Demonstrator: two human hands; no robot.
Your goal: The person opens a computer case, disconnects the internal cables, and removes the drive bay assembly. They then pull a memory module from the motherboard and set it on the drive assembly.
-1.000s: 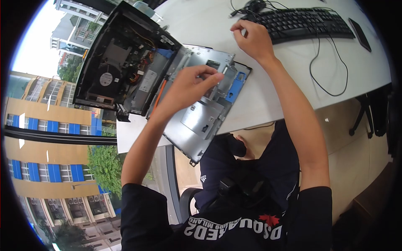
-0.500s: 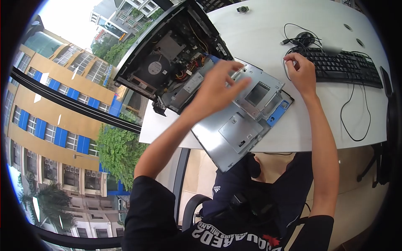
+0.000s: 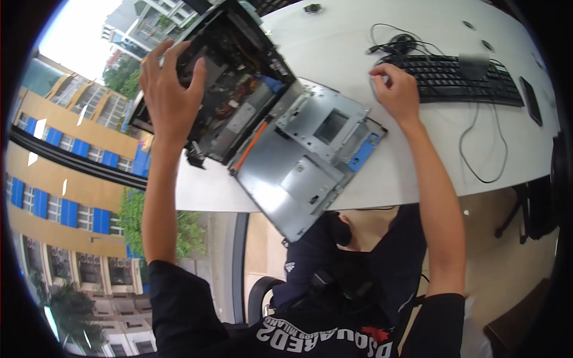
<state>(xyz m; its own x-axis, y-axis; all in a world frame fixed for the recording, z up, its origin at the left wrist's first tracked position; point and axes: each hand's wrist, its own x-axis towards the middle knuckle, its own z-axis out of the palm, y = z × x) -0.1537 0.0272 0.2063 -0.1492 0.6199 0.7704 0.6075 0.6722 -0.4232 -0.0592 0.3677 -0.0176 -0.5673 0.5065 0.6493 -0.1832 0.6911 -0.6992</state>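
An opened desktop computer case (image 3: 239, 125) stands on the table at the upper left, its fan and wiring in shadow inside. My left hand (image 3: 170, 92) is over the case's left side, fingers bent but spread, thumb apart. Beside the case lies a bare metal side panel (image 3: 262, 185), overhanging the table's front edge, with a metal drive bracket (image 3: 307, 113) and a blue latch (image 3: 361, 156) on it. A thin orange strip (image 3: 249, 145) runs along its edge by the case. Just left of the keyboard (image 3: 459, 80), my right hand (image 3: 397, 92) is closed, fingertips pinched together; I cannot tell what they hold.
A black mouse (image 3: 403, 43) with tangled cable sits behind the keyboard, whose looped cord trails toward the front. A dark phone-like slab (image 3: 530, 101) lies at the right. A wristwatch (image 3: 312, 8) is at the far edge. A window borders the table on the left.
My left hand has moved left from over the bracket to the case's far left side. My right hand stays closed by the keyboard. The view has shifted, and the orange strip now shows.
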